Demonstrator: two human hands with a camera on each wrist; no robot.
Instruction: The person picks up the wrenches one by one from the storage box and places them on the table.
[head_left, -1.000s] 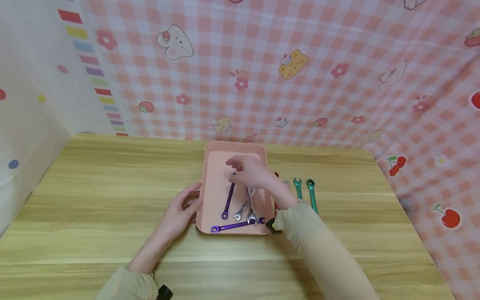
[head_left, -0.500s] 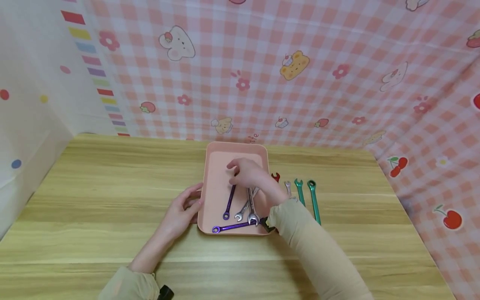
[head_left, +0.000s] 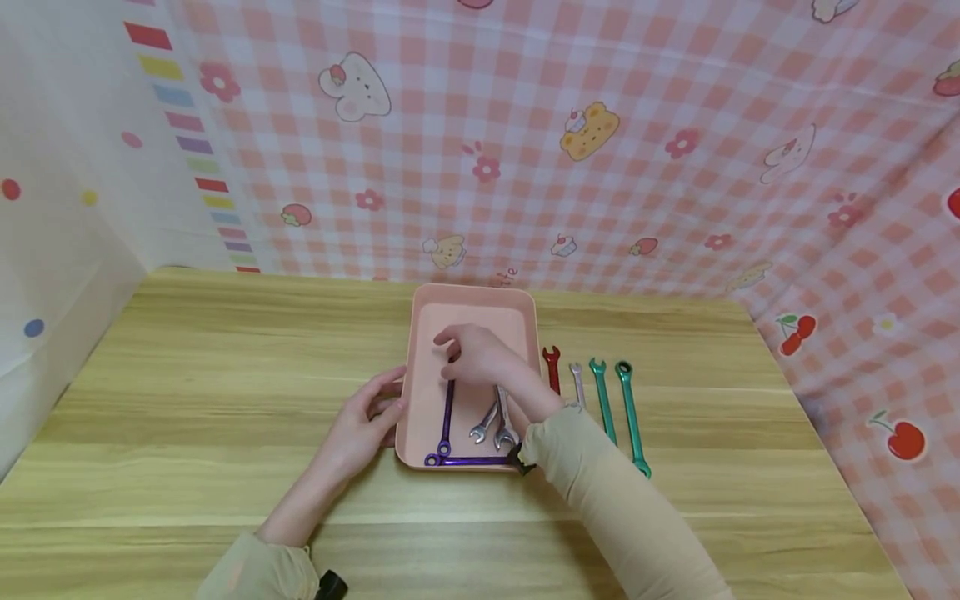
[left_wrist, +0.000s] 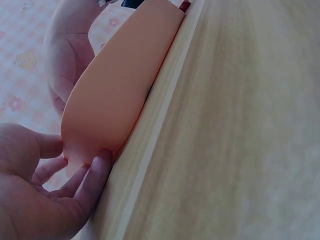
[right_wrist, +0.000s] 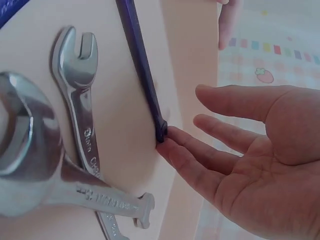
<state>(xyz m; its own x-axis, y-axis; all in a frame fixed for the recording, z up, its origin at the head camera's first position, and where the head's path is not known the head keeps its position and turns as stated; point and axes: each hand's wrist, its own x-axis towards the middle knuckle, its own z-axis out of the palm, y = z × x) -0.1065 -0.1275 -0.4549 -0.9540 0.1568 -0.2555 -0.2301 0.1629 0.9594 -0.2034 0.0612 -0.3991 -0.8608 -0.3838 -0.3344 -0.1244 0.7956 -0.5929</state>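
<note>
A pink tray stands on the wooden table. My left hand touches its left outer wall, fingertips and thumb resting against the side, as the left wrist view shows. Over the tray's middle, my right hand touches the far end of a purple wrench with extended fingertips, the thumb held apart. This wrench's ring end meets a second purple wrench lying along the near wall. Two silver wrenches, a larger one over a smaller one, lie crossed to the right, partly hidden by my right hand.
Right of the tray, a red wrench, a small silver wrench and two green wrenches, one shorter and one longer, stand in a row on the table. A pink checked cloth hangs behind.
My right hand has moved left and slightly nearer, and the purple wrench under it has shifted left until it meets the second one, which now lies straighter along the wall. The left hand stays.
</note>
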